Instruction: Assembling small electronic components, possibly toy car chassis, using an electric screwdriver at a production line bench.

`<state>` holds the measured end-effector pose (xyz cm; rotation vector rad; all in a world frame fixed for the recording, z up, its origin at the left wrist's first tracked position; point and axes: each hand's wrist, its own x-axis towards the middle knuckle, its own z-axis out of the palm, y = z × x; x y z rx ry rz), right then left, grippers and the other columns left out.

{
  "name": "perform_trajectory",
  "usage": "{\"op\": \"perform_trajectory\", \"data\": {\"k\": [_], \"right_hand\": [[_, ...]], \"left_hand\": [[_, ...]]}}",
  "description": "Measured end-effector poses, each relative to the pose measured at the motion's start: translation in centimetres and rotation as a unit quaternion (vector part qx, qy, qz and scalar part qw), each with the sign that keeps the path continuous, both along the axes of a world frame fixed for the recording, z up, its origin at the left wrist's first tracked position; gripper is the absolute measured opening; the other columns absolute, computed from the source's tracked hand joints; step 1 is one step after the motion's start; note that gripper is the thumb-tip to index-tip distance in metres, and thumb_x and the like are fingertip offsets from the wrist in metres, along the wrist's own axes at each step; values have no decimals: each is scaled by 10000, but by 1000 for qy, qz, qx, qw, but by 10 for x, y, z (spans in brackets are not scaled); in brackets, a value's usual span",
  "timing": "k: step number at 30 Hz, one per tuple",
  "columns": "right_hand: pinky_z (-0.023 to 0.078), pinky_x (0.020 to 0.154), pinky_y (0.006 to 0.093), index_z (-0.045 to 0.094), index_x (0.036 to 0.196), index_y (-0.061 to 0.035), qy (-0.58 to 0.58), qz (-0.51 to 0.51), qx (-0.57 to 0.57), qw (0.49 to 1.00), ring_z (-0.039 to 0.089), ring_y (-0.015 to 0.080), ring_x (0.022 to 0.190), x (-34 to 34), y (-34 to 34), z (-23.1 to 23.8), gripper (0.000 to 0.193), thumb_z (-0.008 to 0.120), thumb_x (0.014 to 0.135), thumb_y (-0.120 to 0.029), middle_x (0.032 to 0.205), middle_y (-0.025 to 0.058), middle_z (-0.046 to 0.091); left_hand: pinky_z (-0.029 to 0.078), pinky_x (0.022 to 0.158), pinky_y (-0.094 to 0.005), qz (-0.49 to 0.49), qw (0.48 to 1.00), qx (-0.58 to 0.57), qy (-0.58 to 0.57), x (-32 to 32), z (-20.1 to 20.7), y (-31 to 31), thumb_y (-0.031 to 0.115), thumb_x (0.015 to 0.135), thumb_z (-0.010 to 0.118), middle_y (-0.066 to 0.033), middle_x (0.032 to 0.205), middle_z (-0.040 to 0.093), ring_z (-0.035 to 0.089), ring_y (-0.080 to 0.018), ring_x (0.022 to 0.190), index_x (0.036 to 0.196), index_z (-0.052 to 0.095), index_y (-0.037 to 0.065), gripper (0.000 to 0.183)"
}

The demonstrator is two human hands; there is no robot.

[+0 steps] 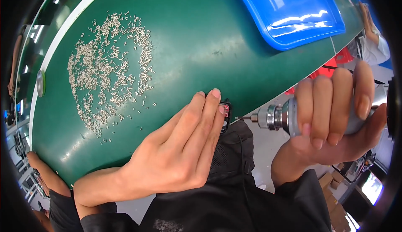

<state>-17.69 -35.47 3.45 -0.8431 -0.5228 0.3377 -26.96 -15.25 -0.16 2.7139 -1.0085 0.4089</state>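
My left hand [176, 152] reaches across the table's near edge, its fingers held together over a small black device [226, 114] with a red patch on its face. The fingertips grip the device, and the hand hides much of it. My right hand [331, 106] is wrapped around a grey power screwdriver [274, 117] with a silver chuck. Its thin bit points left at the device, with a small gap between tip and device. Many tiny silver screws or pins [100, 68] lie scattered on the green table [197, 35], left of my left hand.
A blue plastic tray [268, 37] sits at the far right of the table. By the left edge is a small round green-rimmed lid or dish [40, 83]. Another person's arm [46, 171] rests at the lower left; a person in white [374, 45] is at the far right, near red stools [326, 69].
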Motion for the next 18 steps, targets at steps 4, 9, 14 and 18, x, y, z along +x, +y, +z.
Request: {"op": "perform_trajectory", "data": {"k": [4, 9, 14, 18], "right_hand": [[415, 494, 278, 455, 856, -94, 4, 18, -21, 1000, 460, 129, 414, 8, 3, -2, 252, 465, 954, -326, 524, 19, 455], [405, 495, 268, 459, 859, -98, 12, 10, -39, 999, 456, 127, 405, 11, 8, -10, 244, 457, 955, -322, 503, 9, 440], [398, 493, 260, 435, 830, -115, -4, 26, -45, 999, 424, 110, 400, 10, 11, -12, 242, 442, 960, -319, 490, -10, 425], [397, 493, 257, 420, 820, -118, -18, 37, -37, 998, 417, 107, 402, 9, 18, -15, 232, 430, 966, -298, 490, -14, 424]], "left_hand": [[560, 739, -343, 2, 1000, -5, -17, 1, -4, -1, 36, 604, 655, -250, 1030, 634, 636, -322, 922, 946, 643, -138, 384], [562, 721, -335, 6, 999, -20, -28, 3, -6, -1, 32, 601, 643, -252, 990, 644, 644, -319, 891, 904, 644, -142, 349], [563, 714, -343, 3, 999, -50, -10, 2, -6, 0, 34, 588, 635, -264, 975, 641, 639, -327, 871, 869, 630, -157, 340], [563, 709, -354, 3, 998, -49, -31, 1, -12, -3, 28, 594, 626, -278, 966, 636, 634, -343, 859, 855, 620, -167, 326]]}}
